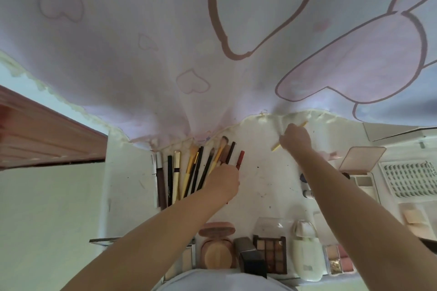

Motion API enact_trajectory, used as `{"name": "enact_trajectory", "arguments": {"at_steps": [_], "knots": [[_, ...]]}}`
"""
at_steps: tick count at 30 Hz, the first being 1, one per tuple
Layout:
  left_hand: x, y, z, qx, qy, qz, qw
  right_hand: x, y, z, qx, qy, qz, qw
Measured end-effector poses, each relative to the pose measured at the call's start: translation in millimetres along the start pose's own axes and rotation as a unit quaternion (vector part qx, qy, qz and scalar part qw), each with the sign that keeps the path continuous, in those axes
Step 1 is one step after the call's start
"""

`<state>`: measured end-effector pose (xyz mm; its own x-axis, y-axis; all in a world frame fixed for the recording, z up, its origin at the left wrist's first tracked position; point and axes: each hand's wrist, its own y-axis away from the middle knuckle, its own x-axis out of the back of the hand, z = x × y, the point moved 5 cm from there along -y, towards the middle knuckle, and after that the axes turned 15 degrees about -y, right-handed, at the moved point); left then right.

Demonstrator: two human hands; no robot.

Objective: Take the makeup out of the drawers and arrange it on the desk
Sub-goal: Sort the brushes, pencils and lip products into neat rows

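Observation:
On the white desk [260,172] lies a row of makeup pencils and brushes [186,172] at the back left. My left hand [223,181] rests at the row's right end, its fingers curled around a red lip pencil [240,159]. My right hand [295,137] is raised at the back of the desk and grips a thin yellow stick [275,147] whose tips poke out on both sides of the fist.
Along the front edge stand a round powder compact [217,253], a dark box [251,260], an eyeshadow palette [270,253], a cream bottle [307,253] and a small blush palette [338,260]. An open pink compact [359,163] and a lash tray [406,179] lie right. A printed curtain [212,42] hangs behind.

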<state>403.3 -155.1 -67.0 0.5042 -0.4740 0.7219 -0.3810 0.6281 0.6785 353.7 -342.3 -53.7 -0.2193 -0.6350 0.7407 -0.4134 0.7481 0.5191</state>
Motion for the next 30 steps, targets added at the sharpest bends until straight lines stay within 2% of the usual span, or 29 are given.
{"name": "enact_trajectory", "arguments": {"at_steps": [5, 12, 17, 22, 25, 30], "knots": [[-4.5, -7.6, -1.7, 0.017, -0.077, 0.008, 0.997, -24.8, 11.2, -11.5, 0.033, 0.040, -0.025, 0.998], [-1.5, -4.3, -8.5, 0.021, -0.138, 0.045, 0.989, -75.2, 68.9, -9.1, 0.111, 0.113, -0.162, 0.974], [1.3, 7.8, -16.6, 0.018, -0.141, 0.064, 0.988, -84.8, 93.5, -8.6, 0.142, 0.054, -0.228, 0.962], [7.1, 19.0, -23.0, 0.009, -0.135, 0.085, 0.987, -69.3, 96.3, 8.1, 0.135, 0.013, -0.234, 0.963], [14.9, 22.0, -15.3, -0.007, -0.129, 0.133, 0.983, -49.4, 98.3, 10.7, 0.151, -0.009, -0.203, 0.967], [23.2, 9.1, 27.0, -0.122, -0.169, 0.189, 0.960, 13.6, 120.5, 11.4, 0.205, -0.047, -0.104, 0.972]]}}
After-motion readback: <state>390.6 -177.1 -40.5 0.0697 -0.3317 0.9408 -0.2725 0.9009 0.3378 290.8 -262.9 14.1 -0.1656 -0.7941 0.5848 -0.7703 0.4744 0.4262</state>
